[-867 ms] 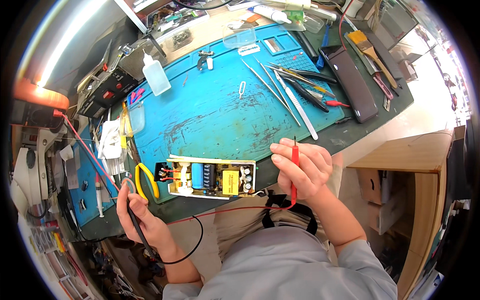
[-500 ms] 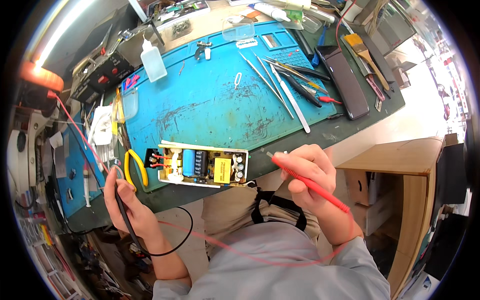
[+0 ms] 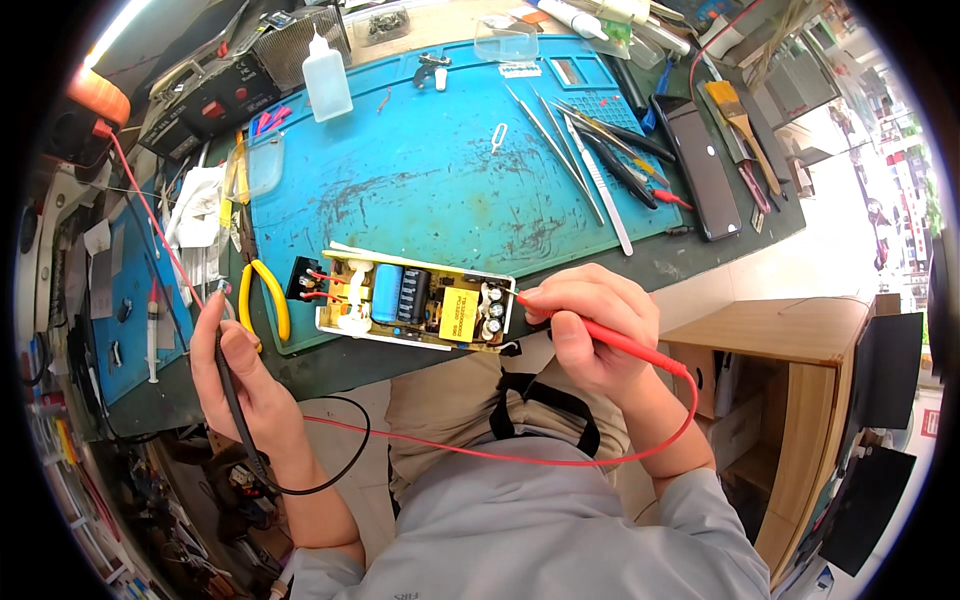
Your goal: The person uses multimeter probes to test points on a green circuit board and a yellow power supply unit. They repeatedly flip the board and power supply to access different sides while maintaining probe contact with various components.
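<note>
An opened power supply board (image 3: 410,295) in a white tray-like case lies at the near edge of the bench. It carries a blue capacitor (image 3: 386,292), a yellow transformer (image 3: 459,315) and small round capacitors at its right end. My right hand (image 3: 600,325) pinches a red test probe (image 3: 635,345), its thin tip at the board's right end; whether it touches metal, I cannot tell. Left of the board, my left hand (image 3: 250,390) grips a black test probe (image 3: 230,390) pointing up, apart from the board. The red lead (image 3: 500,461) loops across my front.
Yellow-handled pliers (image 3: 270,300) lie between my left hand and the board. On the blue mat (image 3: 400,190) are tweezers (image 3: 600,185), a white bottle (image 3: 326,85) and a clear tray. A dark phone (image 3: 703,170) and a brush (image 3: 742,130) lie at the right.
The red probe has moved left, bringing its tip to the board's right end. My left hand still holds the black probe. The view has shifted slightly.
</note>
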{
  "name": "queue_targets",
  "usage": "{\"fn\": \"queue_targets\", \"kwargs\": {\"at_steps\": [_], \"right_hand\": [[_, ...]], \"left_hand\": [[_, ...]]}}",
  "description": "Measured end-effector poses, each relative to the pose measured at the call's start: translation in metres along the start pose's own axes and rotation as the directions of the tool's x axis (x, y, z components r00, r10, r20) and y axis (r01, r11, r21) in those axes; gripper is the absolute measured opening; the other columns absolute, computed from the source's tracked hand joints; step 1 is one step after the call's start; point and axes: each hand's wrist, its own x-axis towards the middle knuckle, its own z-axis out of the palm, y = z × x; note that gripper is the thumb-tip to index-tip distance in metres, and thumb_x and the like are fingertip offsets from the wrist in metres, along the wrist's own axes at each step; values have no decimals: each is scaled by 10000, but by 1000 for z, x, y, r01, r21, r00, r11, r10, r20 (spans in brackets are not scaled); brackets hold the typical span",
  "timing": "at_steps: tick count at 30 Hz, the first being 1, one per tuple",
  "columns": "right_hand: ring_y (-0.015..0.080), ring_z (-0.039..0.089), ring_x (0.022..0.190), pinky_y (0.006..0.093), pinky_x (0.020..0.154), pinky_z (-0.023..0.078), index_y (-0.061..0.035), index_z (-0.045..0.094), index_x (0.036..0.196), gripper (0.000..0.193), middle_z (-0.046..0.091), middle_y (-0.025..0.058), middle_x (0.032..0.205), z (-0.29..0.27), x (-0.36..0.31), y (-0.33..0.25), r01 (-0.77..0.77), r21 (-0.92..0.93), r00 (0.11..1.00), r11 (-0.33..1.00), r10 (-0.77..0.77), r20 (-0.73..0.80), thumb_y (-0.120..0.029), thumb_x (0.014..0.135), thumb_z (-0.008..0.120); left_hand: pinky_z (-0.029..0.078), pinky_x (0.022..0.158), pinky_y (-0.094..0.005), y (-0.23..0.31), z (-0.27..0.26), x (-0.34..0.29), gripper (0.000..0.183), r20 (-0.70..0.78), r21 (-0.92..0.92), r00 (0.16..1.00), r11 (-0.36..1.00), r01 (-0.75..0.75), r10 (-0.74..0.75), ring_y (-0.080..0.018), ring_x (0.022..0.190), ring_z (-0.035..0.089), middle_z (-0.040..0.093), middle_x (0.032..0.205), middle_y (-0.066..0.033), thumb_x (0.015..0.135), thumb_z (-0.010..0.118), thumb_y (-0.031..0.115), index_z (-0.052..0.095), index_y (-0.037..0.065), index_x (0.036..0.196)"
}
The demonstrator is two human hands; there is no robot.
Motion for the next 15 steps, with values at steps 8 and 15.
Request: {"fn": "queue_targets", "kwargs": {"at_steps": [8, 15], "right_hand": [[212, 694, 667, 292, 608, 569, 25, 738, 998, 143, 726, 117, 813, 3, 3, -7, -65, 68, 996, 996, 69, -58, -9, 876, 671], [192, 702, 685, 284, 631, 578, 26, 744, 1024, 147, 729, 116, 842, -4, 0, -5, -45, 3, 997, 999, 44, 57, -23, 909, 666]], "left_hand": [[448, 699, -242, 0, 0, 1, 348, 7, 8, 1000, 1000, 4, -4, -99, 813, 536, 626, 999, -57, 1098, 568, 230, 655, -30, 1313], [456, 710, -246, 0, 1, 1, 341, 2, 19, 1000, 1000, -5, 5, -104, 816, 540, 623, 986, -58, 1098, 566, 217, 654, -33, 1312]]}}
